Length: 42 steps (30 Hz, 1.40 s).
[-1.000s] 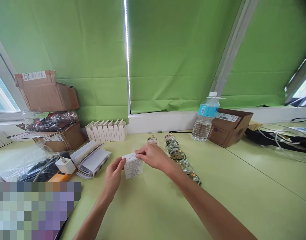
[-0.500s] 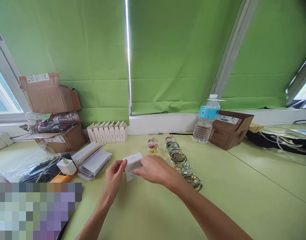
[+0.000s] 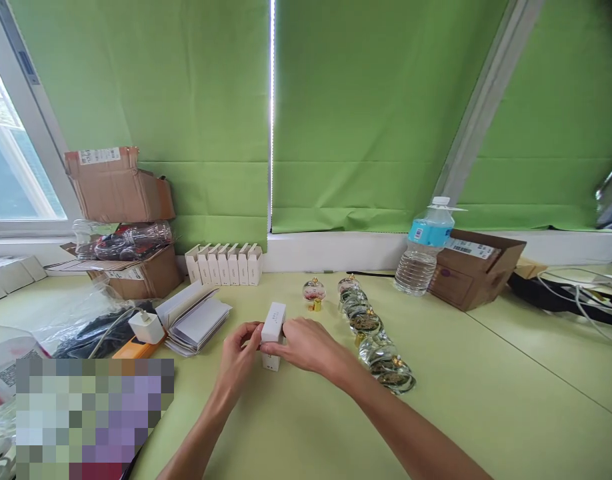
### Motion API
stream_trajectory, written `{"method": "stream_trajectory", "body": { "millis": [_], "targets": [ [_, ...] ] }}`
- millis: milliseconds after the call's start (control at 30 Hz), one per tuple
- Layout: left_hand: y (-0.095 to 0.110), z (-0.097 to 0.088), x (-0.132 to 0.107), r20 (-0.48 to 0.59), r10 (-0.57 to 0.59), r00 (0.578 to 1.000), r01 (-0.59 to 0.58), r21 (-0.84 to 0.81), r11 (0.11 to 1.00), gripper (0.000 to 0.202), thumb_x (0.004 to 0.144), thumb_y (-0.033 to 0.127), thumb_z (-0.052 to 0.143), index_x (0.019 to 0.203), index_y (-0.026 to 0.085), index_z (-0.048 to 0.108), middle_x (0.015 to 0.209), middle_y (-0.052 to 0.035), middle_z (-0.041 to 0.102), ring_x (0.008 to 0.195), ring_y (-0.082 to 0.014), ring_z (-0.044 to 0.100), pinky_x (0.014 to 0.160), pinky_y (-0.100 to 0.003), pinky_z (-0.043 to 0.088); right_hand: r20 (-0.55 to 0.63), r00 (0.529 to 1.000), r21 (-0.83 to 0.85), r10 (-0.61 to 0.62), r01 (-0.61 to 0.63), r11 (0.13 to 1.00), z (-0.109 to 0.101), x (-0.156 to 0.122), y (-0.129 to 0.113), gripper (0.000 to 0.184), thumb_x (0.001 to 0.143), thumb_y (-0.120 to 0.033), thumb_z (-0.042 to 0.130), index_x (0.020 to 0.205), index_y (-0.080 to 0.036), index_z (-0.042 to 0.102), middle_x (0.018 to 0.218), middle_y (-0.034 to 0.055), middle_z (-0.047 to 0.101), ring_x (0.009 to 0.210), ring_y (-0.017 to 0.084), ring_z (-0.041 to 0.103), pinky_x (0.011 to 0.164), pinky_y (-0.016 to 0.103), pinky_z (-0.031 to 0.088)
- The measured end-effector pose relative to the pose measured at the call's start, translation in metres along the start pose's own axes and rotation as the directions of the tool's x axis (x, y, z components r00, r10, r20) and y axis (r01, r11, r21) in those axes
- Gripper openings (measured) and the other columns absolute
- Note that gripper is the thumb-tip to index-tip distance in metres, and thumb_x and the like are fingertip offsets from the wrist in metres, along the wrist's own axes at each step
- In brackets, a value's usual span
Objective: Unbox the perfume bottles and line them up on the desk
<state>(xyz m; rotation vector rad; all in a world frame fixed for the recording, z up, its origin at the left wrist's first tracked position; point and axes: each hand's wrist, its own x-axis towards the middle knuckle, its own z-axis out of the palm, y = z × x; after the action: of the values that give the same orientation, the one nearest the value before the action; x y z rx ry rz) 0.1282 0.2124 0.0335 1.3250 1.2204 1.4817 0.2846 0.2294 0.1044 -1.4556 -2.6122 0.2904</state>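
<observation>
Both hands hold one small white carton that stands upright on the pale green table. My left hand grips its left side with thumb and fingers. My right hand is closed on its right side, fingers curled over the front. Just beyond the carton stands a single glass ball ornament with a gold cap. A line of several more glass ornaments runs along my right forearm.
Several white cartons stand in a row by the wall. A stack of flat white carton blanks and a white charger lie at left. Brown cardboard boxes are stacked far left. A water bottle and another brown box stand at right.
The carton has been turned so its narrow side faces me and now stands upright. My right hand dropped from the top flap to the side. The camera view shifted slightly left.
</observation>
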Motion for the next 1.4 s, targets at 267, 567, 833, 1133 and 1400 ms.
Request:
{"method": "stream_trajectory", "body": {
  "millis": [267, 567, 833, 1133, 1400],
  "targets": [
    [-0.005, 0.001, 0.0, 0.077, -0.01, 0.997, 0.016, -0.073, 0.997, 0.042, 0.078, 0.036, 0.058, 0.116, 0.019, 0.06, 0.125, -0.0107, 0.062, 0.11, -0.0257, 0.06, 0.089, -0.036, 0.048, 0.01, 1.0, 0.033, 0.018, -0.018, 0.999, 0.004, 0.004, 0.001, 0.039, 0.078, -0.059, 0.056, 0.083, -0.022, 0.067, 0.072, 0.0017, 0.066, 0.061, 0.016, 0.057, 0.049, 0.024, 0.026],
    [-0.025, -0.004, 0.009, 0.124, 0.008, 0.992, 0.005, -0.103, 0.995, 0.061, 0.072, 0.021, 0.061, 0.131, 0.022, 0.049, 0.134, -0.0084, 0.056, 0.124, -0.0261, 0.051, 0.102, -0.039, 0.04, -0.033, 0.991, 0.083, 0.127, -0.124, 0.989, 0.009, 0.011, 0.005, 0.03, 0.073, -0.032, 0.06, 0.099, -0.017, 0.059, 0.087, 0.0058, 0.067, 0.072, 0.018, 0.061, 0.051, 0.024, 0.031],
    [-0.019, -0.002, 0.003, 0.005, -0.01, 1.0, 0.01, -0.009, 1.0, 0.041, 0.082, 0.047, 0.058, 0.108, 0.016, 0.062, 0.108, -0.0114, 0.068, 0.096, -0.0237, 0.063, 0.083, -0.035, 0.048, -0.299, 0.952, -0.238, 0.059, -0.134, 0.962, 0.014, 0.007, -0.004, 0.029, 0.083, -0.021, 0.057, 0.112, -0.02, 0.053, 0.107, 0.0083, 0.059, 0.09, 0.022, 0.061, 0.063, 0.029, 0.041],
    [-0.03, -0.003, 0.007, -0.106, -0.064, 0.992, 0.07, 0.055, 0.996, 0.049, 0.077, 0.061, 0.056, 0.093, 0.015, 0.064, 0.085, -0.0076, 0.068, 0.077, -0.0222, 0.062, 0.07, -0.032, 0.045, -0.305, 0.949, -0.409, 0.081, -0.208, 0.889, 0.017, 0.038, -0.014, 0.041, 0.08, -0.001, 0.051, 0.12, -0.011, 0.052, 0.109, 0.0178, 0.06, 0.09, 0.026, 0.062, 0.064, 0.032, 0.048],
    [-0.031, -0.001, 0.007, -0.058, -0.057, 0.997, 0.065, 0.15, 0.987, 0.044, 0.077, 0.056, 0.055, 0.09, 0.015, 0.064, 0.076, -0.006, 0.065, 0.068, -0.0194, 0.057, 0.061, -0.028, 0.04, -0.264, 0.957, -0.412, 0.124, -0.228, 0.882, -0.002, 0.114, 0.004, 0.026, 0.09, -0.019, 0.055, 0.114, -0.01, 0.057, 0.108, 0.0147, 0.061, 0.094, 0.022, 0.062, 0.079, 0.035, 0.051]
  ]
}}
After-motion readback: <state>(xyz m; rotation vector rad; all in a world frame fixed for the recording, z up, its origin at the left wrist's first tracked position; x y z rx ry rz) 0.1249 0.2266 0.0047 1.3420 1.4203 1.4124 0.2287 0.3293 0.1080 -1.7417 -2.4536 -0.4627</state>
